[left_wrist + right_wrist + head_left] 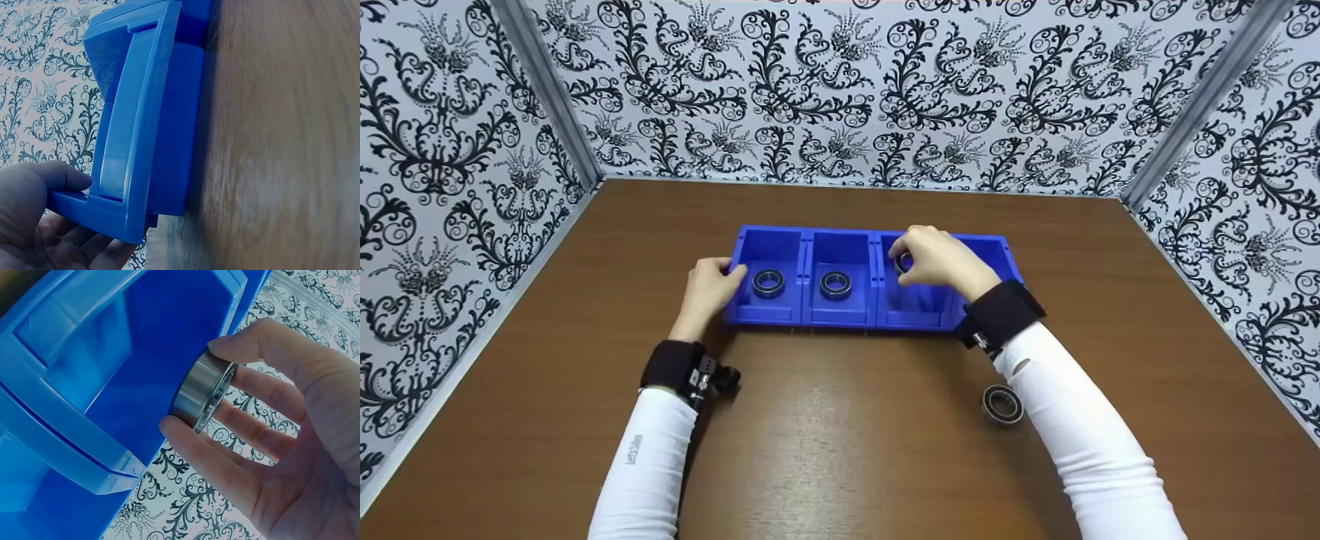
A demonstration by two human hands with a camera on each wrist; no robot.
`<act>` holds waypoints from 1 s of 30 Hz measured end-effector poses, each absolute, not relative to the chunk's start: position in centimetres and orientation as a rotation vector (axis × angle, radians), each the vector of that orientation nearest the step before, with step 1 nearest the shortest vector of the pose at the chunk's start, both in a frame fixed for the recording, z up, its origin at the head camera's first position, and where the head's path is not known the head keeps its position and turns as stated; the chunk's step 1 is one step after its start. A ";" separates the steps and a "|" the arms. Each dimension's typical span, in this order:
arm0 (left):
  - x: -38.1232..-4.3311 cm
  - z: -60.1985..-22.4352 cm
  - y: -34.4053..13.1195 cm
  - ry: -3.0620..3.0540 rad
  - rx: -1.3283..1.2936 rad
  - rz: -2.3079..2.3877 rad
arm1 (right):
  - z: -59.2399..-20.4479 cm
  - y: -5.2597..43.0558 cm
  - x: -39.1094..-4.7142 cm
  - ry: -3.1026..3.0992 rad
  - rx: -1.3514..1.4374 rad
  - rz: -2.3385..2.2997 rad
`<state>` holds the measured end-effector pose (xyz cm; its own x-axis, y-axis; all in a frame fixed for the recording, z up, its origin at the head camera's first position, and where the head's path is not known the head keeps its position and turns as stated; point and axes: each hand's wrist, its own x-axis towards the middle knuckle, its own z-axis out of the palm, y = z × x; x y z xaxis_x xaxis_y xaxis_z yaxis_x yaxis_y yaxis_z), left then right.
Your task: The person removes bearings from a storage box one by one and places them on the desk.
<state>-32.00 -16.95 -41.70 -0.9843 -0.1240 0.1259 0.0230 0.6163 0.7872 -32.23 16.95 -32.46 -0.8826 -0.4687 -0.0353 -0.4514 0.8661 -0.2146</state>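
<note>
My right hand (pixel 945 261) pinches a steel ball bearing (pixel 201 389) between thumb and fingers, over the third compartment of the blue bin row (pixel 840 327). In the right wrist view the bearing is tilted beside the compartment's opening. My left hand (pixel 711 291) grips the left end wall of the bins, its thumb over the rim (pixel 90 211) and fingers beneath. One bearing (pixel 769 283) lies flat in the leftmost compartment, and another bearing (pixel 835 286) lies in the second. The right hand and wrist partly hide the fourth compartment.
Another bearing (pixel 1003 405) lies on the brown wooden table (pixel 810 450), close beside the right forearm. Patterned white panels (pixel 840 90) with metal corner posts (pixel 547 82) enclose the table at the back and sides.
</note>
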 end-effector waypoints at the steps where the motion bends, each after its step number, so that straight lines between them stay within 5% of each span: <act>1: -32.0 -41.7 -17.0 -2.671 0.087 -1.307 | -32.4 17.0 -32.2 2.952 -0.730 -0.308; 30: -31.8 -41.6 -17.0 -2.664 0.080 -1.322 | -31.5 17.1 -31.8 2.941 -0.743 -0.340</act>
